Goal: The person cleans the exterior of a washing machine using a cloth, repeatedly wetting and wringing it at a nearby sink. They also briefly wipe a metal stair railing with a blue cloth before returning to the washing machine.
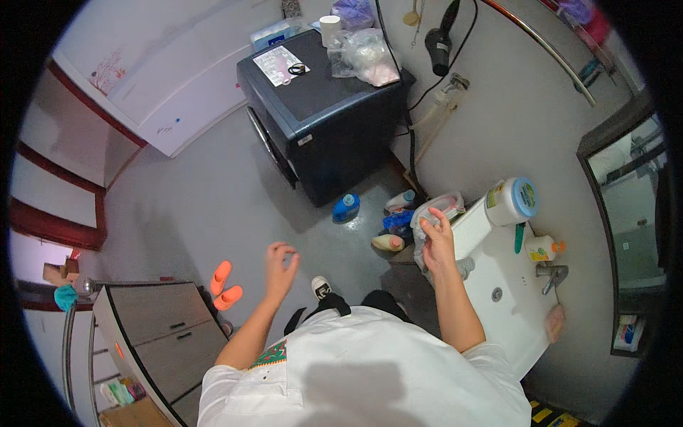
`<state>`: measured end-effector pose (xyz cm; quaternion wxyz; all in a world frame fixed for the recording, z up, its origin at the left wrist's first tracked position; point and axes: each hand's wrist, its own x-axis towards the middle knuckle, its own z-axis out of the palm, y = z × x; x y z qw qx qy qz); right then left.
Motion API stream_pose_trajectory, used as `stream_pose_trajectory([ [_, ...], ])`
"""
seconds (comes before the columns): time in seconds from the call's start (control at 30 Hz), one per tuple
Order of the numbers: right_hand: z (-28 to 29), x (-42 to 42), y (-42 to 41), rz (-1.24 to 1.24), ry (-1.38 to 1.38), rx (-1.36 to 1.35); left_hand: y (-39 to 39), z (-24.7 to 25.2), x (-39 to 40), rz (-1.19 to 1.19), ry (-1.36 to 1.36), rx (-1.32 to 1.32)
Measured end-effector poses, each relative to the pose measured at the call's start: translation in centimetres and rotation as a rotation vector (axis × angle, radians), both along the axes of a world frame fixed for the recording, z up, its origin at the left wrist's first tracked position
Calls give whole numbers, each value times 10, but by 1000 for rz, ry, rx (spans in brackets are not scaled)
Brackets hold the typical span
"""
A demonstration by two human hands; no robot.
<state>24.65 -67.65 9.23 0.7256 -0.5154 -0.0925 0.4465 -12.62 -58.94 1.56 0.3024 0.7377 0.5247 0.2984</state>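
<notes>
My left hand (280, 272) hangs over the grey floor, its fingers apart and loosely curled, holding nothing. My right hand (440, 243) is raised beside the left edge of the white washbasin (512, 320), fingers spread, with nothing visible in it. Just behind it is a bin lined with a clear plastic bag (445, 202); whether the fingers touch the bag I cannot tell. A grey cloth (466, 268) lies at the basin's edge by my right wrist. On the basin's far corner stands a white tub with a blue lid (509, 203).
A dark appliance (341, 155) with papers and plastic bags on top stands ahead. Several bottles, including a blue one (346, 209), stand on the floor. Orange slippers (227, 285) lie left, near a drawer cabinet (165, 325). A pump bottle (540, 249) stands by the faucet (552, 277).
</notes>
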Motion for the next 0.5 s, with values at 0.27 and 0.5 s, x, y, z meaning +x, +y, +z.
stream_pose_trajectory([
  [0.27,-7,-30,110,-17,-176,-31,86,-32,-100,4,172,-35],
  [0.5,-53,-41,228,38,-357,-104,204,1,-58,-206,184,87],
])
